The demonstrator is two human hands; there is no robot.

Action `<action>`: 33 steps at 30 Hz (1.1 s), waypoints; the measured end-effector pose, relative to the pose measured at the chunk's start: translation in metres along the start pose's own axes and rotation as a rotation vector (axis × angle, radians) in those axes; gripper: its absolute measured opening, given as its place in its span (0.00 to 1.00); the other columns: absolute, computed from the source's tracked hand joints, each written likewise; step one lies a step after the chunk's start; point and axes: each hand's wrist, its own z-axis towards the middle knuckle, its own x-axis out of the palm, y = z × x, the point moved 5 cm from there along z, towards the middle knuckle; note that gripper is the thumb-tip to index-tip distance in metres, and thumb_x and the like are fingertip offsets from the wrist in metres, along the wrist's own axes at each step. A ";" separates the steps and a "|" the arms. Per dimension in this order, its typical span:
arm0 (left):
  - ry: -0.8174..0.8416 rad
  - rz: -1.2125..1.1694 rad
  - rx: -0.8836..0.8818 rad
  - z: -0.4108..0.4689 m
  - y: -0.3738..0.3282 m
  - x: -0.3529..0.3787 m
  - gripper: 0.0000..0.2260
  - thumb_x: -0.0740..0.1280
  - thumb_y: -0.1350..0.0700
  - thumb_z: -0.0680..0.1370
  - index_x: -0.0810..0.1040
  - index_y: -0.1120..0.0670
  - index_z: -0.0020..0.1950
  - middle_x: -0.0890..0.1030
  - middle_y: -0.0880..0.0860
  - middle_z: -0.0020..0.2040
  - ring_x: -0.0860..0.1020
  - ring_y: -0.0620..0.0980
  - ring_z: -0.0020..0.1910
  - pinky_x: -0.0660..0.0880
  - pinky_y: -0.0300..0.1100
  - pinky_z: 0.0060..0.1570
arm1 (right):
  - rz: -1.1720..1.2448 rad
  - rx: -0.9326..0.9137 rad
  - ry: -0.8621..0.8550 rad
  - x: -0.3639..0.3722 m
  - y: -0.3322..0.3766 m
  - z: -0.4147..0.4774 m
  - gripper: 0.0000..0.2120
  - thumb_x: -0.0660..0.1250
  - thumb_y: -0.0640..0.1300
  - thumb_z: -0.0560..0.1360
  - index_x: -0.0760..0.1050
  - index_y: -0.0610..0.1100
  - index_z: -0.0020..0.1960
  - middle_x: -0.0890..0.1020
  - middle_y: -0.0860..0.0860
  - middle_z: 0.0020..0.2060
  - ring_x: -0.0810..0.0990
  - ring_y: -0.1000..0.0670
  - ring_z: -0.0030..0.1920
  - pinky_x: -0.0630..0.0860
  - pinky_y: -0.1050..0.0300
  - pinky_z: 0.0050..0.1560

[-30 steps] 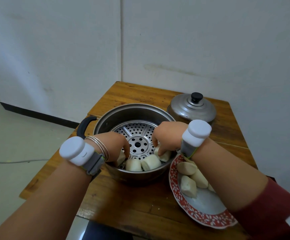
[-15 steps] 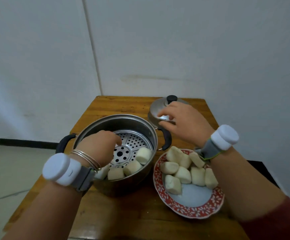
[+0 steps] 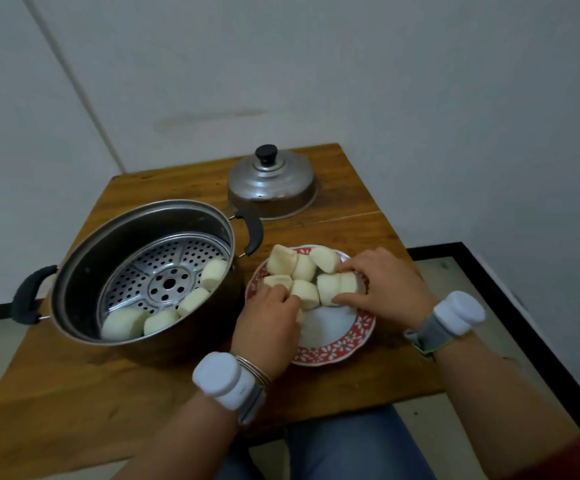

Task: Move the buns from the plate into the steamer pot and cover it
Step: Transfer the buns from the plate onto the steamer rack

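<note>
A metal steamer pot (image 3: 74,271) with black handles stands on the left of the wooden table, its perforated rack (image 3: 164,271) showing. Several white buns (image 3: 125,322) lie along the near and right side of the rack. Right of the pot is a red-rimmed plate (image 3: 333,344) with several more buns (image 3: 281,259). My left hand (image 3: 267,320) is over the plate's left side, fingers curled on a bun. My right hand (image 3: 385,285) pinches another bun (image 3: 337,287) between thumb and fingers. The domed lid (image 3: 274,188) rests on the table behind the plate.
The small wooden table (image 3: 108,393) sits in a corner, with white walls at the back and right. My legs in jeans (image 3: 350,445) are under the near edge. The pot's right handle (image 3: 255,233) points toward the plate and lid.
Both hands have left the pot, where they set buns down, and come over to the plate. The right hand passed near the lid. Each now holds a bun.
</note>
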 end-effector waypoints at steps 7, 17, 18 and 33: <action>0.090 -0.031 -0.055 0.003 0.005 0.017 0.16 0.64 0.51 0.75 0.70 0.55 0.60 0.68 0.55 0.59 0.66 0.54 0.63 0.71 0.46 0.57 | -0.032 0.024 0.031 0.009 0.000 -0.006 0.25 0.71 0.56 0.68 0.71 0.51 0.62 0.78 0.50 0.57 0.72 0.48 0.57 0.72 0.51 0.57; -0.244 -0.285 0.052 -0.006 0.003 -0.055 0.22 0.70 0.50 0.69 0.73 0.53 0.62 0.69 0.51 0.55 0.69 0.46 0.52 0.72 0.37 0.53 | 0.335 0.064 -0.232 -0.025 0.012 0.000 0.24 0.74 0.56 0.67 0.74 0.50 0.59 0.77 0.54 0.51 0.76 0.54 0.51 0.75 0.58 0.50; -0.304 -0.329 0.042 -0.008 0.008 -0.070 0.23 0.71 0.50 0.69 0.73 0.52 0.63 0.70 0.50 0.54 0.69 0.43 0.50 0.71 0.33 0.50 | 0.418 0.043 -0.236 -0.028 0.019 0.004 0.24 0.75 0.53 0.67 0.74 0.50 0.60 0.78 0.53 0.54 0.77 0.53 0.53 0.77 0.56 0.53; -0.266 -1.571 -0.414 -0.036 0.165 -0.134 0.18 0.72 0.57 0.65 0.79 0.54 0.55 0.79 0.56 0.51 0.82 0.54 0.44 0.83 0.45 0.37 | 0.885 -0.249 0.052 -0.056 0.161 0.091 0.17 0.60 0.43 0.80 0.69 0.49 0.68 0.74 0.46 0.59 0.79 0.49 0.50 0.82 0.53 0.47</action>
